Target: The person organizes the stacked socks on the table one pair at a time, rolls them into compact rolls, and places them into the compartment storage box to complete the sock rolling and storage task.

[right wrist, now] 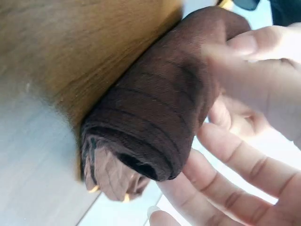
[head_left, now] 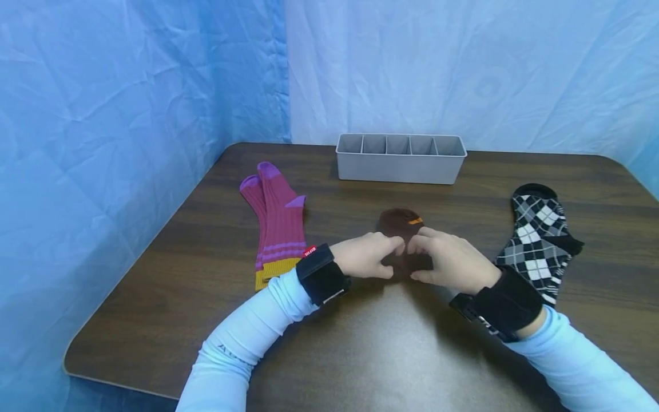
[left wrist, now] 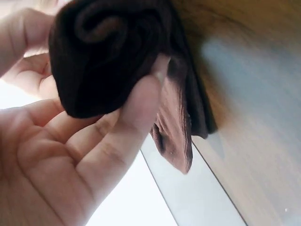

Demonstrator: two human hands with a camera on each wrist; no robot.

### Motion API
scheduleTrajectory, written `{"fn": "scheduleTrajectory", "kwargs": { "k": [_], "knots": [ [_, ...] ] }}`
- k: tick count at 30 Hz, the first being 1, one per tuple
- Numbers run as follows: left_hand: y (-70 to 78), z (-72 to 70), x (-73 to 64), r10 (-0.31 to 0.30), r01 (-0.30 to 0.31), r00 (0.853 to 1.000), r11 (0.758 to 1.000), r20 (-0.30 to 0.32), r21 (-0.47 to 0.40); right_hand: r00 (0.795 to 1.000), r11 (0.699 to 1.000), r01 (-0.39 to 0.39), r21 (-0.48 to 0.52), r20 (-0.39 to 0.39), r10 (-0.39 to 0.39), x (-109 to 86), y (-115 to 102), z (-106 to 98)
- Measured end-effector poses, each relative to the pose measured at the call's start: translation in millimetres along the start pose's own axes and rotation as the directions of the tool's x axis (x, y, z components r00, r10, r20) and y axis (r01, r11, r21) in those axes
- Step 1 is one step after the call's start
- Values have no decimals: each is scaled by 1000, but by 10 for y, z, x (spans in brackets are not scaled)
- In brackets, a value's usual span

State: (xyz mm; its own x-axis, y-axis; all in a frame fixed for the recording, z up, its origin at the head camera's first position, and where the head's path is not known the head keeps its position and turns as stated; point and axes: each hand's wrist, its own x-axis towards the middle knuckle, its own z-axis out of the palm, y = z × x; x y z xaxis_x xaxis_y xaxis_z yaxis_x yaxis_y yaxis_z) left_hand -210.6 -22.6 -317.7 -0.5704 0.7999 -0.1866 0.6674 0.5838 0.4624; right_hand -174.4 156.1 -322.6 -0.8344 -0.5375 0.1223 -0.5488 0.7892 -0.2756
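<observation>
A pair of brown socks (head_left: 395, 220) lies folded into a thick roll on the table, an orange mark showing at its far end. My left hand (head_left: 362, 255) grips the roll from the left, with a fingertip (left wrist: 149, 92) pressed against the fabric in the left wrist view. From the right, my right hand (head_left: 453, 260) curves its fingers around the roll. Dark ribbed lines run around the rolled sock (right wrist: 146, 101) in the right wrist view, and a lighter brown layer sticks out at one end. Both hands partly hide the roll from the head camera.
Purple socks (head_left: 282, 223) with yellow cuffs lie left of my left hand. Black, grey and white argyle socks (head_left: 538, 234) lie beyond my right wrist. At the back of the wooden table (head_left: 170, 286) stands a grey box (head_left: 396, 169) with several compartments. Blue sheets (head_left: 154, 86) hang behind.
</observation>
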Motion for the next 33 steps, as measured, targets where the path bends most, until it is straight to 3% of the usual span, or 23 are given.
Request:
{"fn": "scheduleTrajectory", "kwargs": {
  "k": [8, 16, 24, 33],
  "knots": [
    [-36, -17, -15, -3, 4, 1000, 999, 14, -45, 1000, 998, 24, -57, 13, -24, -5, -37, 48],
    [25, -30, -54, 38, -21, 993, 989, -113, 149, 1000, 998, 15, -54, 17, -14, -2, -16, 46],
    [97, 28, -55, 17, 9, 995, 963, -96, 270, 999, 998, 34, -47, 23, -32, 9, 11, 28],
    [82, 13, -38, 18, 2, 996, 976, -90, 218, 998, 998, 31, -51, 52, -29, 13, 41, -6]
  ]
}}
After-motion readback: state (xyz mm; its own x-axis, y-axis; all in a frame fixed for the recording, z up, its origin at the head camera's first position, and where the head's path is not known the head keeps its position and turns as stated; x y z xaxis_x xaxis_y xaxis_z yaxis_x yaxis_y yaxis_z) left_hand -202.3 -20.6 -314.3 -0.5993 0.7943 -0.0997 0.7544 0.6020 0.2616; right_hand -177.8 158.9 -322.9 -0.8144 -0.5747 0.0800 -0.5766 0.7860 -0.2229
